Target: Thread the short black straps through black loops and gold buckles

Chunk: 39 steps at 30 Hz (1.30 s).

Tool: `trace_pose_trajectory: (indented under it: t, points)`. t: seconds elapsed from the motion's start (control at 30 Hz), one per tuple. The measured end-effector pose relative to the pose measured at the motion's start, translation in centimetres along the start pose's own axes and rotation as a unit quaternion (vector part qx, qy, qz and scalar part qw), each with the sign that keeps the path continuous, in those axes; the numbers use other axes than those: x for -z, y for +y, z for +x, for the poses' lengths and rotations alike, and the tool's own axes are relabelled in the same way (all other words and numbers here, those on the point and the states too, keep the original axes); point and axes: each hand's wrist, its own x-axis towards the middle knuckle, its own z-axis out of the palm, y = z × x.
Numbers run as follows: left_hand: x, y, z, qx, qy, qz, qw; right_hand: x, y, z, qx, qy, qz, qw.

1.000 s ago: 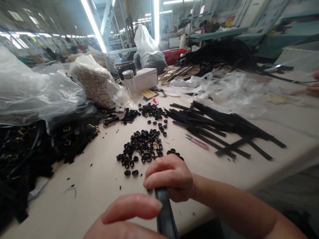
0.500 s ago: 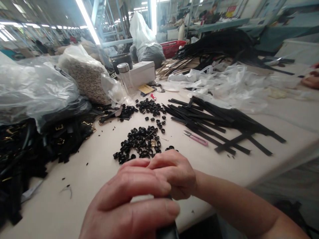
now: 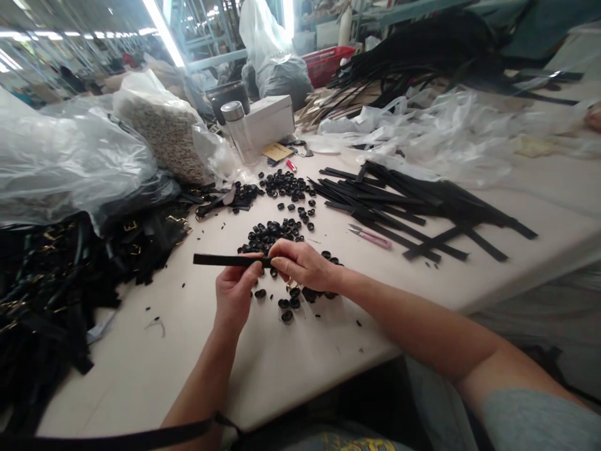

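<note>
A flat black strap (image 3: 220, 260) is held level between my two hands, its free end pointing left. My left hand (image 3: 235, 294) pinches it from below between thumb and fingers. My right hand (image 3: 303, 266) is closed on its right end, and the fingers cover that end. Just beneath the right fingers shows a bit of gold metal, too small to make out fully. Small black loops (image 3: 272, 235) lie in a heap behind the hands, and several more loops (image 3: 288, 304) are scattered below them.
To the right lie a pile of black straps (image 3: 404, 200) and pink-handled thread snips (image 3: 370, 237). Black straps with gold buckles (image 3: 94, 263) crowd the left side under plastic bags (image 3: 70, 156). A clear bottle (image 3: 239, 131) and a white box (image 3: 270, 118) stand at the back.
Both hands have moved away from the camera, over the loops. The left hand, earlier close up over a dark object, now pinches the black strap beside the right hand. The view has tilted slightly downward.
</note>
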Motion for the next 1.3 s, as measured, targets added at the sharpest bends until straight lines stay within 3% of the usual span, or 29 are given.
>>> trace_pose_trajectory:
  t: [0.1, 0.27, 0.43, 0.63, 0.8, 1.03, 1.2, 1.3]
  points:
    - [0.2, -0.7, 0.2, 0.068, -0.004, -0.061, 0.996, 0.0, 0.1, 0.2, -0.045, 0.012, 0.055, 0.997]
    - [-0.2, -0.7, 0.2, 0.11, -0.043, -0.114, 0.986, -0.2, 0.5, 0.5, -0.062, 0.01, 0.103, 0.993]
    - [-0.4, -0.6, 0.1, 0.1, -0.062, -0.096, 0.988, -0.1, 0.6, 0.5, -0.087, 0.005, 0.116, 0.989]
    - [0.0, -0.5, 0.3, 0.083, -0.116, -0.073, 0.987, 0.9, 0.4, 0.4, -0.137, -0.088, 0.19, 0.968]
    - [0.1, -0.6, 0.3, 0.09, -0.156, -0.069, 0.981, 0.8, 0.3, 0.4, -0.162, -0.111, 0.247, 0.949]
    - [-0.3, -0.4, 0.5, 0.112, -0.147, -0.073, 0.98, 1.0, 0.0, 0.5, -0.17, -0.098, 0.205, 0.959]
    - [-0.2, -0.4, 0.6, 0.1, -0.128, -0.061, 0.985, 1.4, -0.2, 0.7, -0.223, -0.1, 0.136, 0.96]
    - [-0.1, -0.8, 0.6, 0.098, -0.122, -0.062, 0.986, 1.6, -0.1, 0.7, -0.214, -0.068, 0.112, 0.968]
